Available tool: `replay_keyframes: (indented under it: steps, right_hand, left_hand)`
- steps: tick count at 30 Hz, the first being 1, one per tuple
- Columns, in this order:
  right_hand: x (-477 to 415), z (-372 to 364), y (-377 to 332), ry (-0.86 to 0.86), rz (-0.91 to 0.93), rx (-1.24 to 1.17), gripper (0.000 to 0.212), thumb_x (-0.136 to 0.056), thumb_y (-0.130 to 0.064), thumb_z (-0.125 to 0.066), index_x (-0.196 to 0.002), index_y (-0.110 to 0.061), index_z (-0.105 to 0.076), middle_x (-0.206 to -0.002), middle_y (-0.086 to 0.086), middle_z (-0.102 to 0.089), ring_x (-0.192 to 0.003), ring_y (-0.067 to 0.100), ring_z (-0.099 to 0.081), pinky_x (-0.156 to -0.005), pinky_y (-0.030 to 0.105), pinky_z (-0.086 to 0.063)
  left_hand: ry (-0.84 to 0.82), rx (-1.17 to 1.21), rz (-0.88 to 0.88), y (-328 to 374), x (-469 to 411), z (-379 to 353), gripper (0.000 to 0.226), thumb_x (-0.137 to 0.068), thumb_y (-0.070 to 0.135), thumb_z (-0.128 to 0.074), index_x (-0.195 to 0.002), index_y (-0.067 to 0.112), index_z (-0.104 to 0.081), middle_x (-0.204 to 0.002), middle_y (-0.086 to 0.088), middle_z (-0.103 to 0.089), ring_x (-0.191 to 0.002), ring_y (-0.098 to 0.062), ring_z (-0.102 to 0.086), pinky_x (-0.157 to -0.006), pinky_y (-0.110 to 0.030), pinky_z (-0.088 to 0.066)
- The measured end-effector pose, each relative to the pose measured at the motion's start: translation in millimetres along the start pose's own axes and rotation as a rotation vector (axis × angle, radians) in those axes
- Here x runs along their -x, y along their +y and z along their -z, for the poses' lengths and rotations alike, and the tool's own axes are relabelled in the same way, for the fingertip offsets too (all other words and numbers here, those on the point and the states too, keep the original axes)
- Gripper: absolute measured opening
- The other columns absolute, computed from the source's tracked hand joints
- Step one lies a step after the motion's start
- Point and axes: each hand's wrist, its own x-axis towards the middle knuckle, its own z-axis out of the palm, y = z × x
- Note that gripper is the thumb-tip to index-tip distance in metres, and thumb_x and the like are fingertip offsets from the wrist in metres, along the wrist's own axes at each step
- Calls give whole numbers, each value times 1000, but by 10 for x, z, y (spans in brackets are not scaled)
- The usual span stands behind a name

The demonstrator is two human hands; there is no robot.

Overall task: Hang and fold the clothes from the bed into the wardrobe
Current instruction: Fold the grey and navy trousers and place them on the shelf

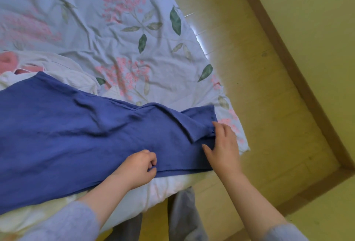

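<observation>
1. At the far left of the bed (107, 44) we see a small heap of clothes: a pink piece (7, 61) with a crumpled white piece (63, 67) just beside it on the right.
2. A blue garment (76, 129) lies spread along the near edge of the bed. It runs from the left border of the view almost to the bed's right corner, and its far left corner overlaps the white piece.
3. The left hand (137, 168) sits at the garment's near hem. Its fingers are curled in and pinch the cloth there. A grey-blue sleeve (67, 221) is pushed up on that forearm.
4. The right hand (224, 150) rests on the right end of the garment, beside a small folded-over flap. Its thumb is spread to the left and its fingers are stretched out rather than curled.
5. Under the clothes the bed has a pale blue cover with pink flowers and green leaves.
6. Near us, between the arms, grey trouser legs (184, 217) stand on the floor.
7. To the right lies a yellowish wooden floor (259, 96), edged by a brown skirting board (288, 64).
</observation>
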Motion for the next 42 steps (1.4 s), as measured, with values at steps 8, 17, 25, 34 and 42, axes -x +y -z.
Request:
replay_keyframes:
  steps: [8, 17, 25, 34, 42]
  right_hand:
    - [-354, -23, -83, -10, 134, 88, 9, -88, -13, -54, -90, -9, -61, -89, 5, -61, -83, 28, -53, -66, 41, -41]
    - [-587, 86, -92, 102, -418, -439, 39, -96, -40, -46, -116, -10, -61, -109, 9, -63, -103, 29, -58, -93, 44, -47]
    - [-796, 57, -128, -47, -357, -453, 24, -86, -32, -71, -94, -13, -58, -85, -3, -58, -86, 21, -56, -65, 24, -40]
    - [-692, 72, 12, 127, -308, -437, 21, -99, -24, -51, -84, -10, -48, -79, 4, -55, -75, 25, -49, -65, 34, -33]
    - [-491, -88, 80, 65, -353, -542, 40, -92, -45, -60, -67, -15, -50, -59, -7, -49, -55, 3, -45, -51, 16, -35]
  left_hand:
    - [4, 61, 19, 26, -35, -67, 7, -87, 30, -57, -83, 31, -52, -80, 12, -53, -74, -4, -50, -69, -22, -42]
    - [446, 131, -21, 20, -223, 520, 11, -84, 13, -62, -93, 19, -62, -85, 6, -53, -72, -14, -54, -71, -34, -47]
    - [340, -267, 95, -200, -650, 1007, 37, -94, 19, -55, -129, 9, -47, -128, -10, -45, -116, -33, -41, -94, -44, -41]
    - [43, -491, 120, -176, -929, 1373, 29, -93, 52, -46, -84, 24, -48, -104, -2, -63, -88, -24, -53, -85, -36, -42]
    - [223, -339, 134, -220, -986, 1398, 21, -100, 31, -44, -85, 17, -51, -102, -9, -59, -92, -31, -56, -75, -38, -45]
